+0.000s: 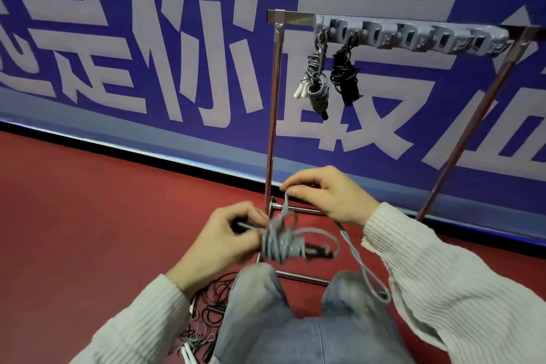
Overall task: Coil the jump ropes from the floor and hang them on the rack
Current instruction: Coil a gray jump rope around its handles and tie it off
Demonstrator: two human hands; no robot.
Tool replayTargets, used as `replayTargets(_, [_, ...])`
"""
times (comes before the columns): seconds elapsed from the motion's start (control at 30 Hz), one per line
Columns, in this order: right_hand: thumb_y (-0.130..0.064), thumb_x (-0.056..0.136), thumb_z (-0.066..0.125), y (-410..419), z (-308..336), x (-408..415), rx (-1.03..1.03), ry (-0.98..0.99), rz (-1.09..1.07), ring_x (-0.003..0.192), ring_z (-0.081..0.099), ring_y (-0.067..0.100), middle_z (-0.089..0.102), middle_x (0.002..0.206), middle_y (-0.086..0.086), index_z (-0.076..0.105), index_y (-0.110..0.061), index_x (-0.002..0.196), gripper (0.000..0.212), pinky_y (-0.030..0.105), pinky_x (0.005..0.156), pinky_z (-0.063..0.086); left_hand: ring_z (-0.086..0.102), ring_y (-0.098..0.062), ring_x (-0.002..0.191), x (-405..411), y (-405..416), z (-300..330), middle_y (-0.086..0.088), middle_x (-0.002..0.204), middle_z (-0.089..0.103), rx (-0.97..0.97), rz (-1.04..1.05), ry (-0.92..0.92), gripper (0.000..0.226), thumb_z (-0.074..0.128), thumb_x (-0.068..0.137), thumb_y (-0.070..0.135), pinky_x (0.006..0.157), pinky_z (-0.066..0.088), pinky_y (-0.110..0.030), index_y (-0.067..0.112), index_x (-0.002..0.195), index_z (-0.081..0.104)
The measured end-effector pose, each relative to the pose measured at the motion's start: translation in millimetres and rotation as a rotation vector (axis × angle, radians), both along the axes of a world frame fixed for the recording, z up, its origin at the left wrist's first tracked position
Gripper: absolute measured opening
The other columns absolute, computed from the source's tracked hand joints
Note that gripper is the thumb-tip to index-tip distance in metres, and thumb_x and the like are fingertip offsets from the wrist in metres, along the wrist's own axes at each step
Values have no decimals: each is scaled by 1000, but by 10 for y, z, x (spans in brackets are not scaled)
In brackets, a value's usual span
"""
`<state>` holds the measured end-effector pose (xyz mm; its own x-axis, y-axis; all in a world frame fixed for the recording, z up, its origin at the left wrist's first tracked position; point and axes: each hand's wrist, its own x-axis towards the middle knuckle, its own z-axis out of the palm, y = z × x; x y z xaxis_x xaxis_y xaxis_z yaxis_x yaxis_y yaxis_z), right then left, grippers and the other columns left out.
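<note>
My left hand [233, 233] grips a bundle of grey jump rope [280, 242] with dark handles, held above my knees. My right hand [325, 192] pinches a strand of the same rope and holds it up over the bundle. A loose loop [372, 284] hangs down by my right knee. The metal rack [273, 103] stands ahead, and its top bar carries a row of grey hooks [413, 35]. Two coiled ropes hang there: a grey one [316, 83] with white handles and a black one [344, 74].
More ropes, black and grey, lie tangled on the red floor [88, 201] by my left knee [212, 301]. A blue banner wall with large white characters [177, 53] stands right behind the rack. The rack's lower bars [304, 276] cross in front of my knees.
</note>
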<state>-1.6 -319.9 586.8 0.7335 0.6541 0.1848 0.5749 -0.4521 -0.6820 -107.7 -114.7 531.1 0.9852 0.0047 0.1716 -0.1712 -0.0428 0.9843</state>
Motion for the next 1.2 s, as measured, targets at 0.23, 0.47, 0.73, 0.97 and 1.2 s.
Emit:
replayTargets(0.23, [-53,95,45,235,-452,-374,-29,120,69,90,68,22,74,102,9,68,-30,114,37,50,88,53,40,-3,38,174,27,115,-2,71,58,-1095,-17,275,29,85,68,9,30,29,-9,6,88,64])
replayTargets(0.47, [-29,91,75,366,-475,-325,146,348,-2,56,49,-6,58,76,-12,66,-22,95,13,12,56,39,50,-5,57,320,-196,0,-7,88,67,-945,215,190,21,60,98,13,48,46,-11,1,114,67])
replayTargets(0.73, [-34,103,57,356,-557,-402,97,190,-163,51,54,1,67,61,-2,63,-13,75,36,27,62,42,58,-8,62,307,-185,-76,-8,87,71,-740,328,127,18,56,103,9,58,53,-15,1,112,70])
replayTargets(0.97, [-45,91,58,276,-240,-245,-223,-105,-150,55,62,18,66,58,5,64,-10,70,42,40,65,55,63,-2,84,292,-86,-242,12,93,63,570,442,-241,30,64,99,16,81,44,-11,31,123,72])
replayTargets(1.2, [-67,85,65,134,-196,-157,-193,-51,62,50,53,8,59,55,-8,69,-20,75,48,26,54,39,66,-10,94,71,26,-160,12,97,65,564,72,-257,26,57,101,17,81,49,-19,24,115,77])
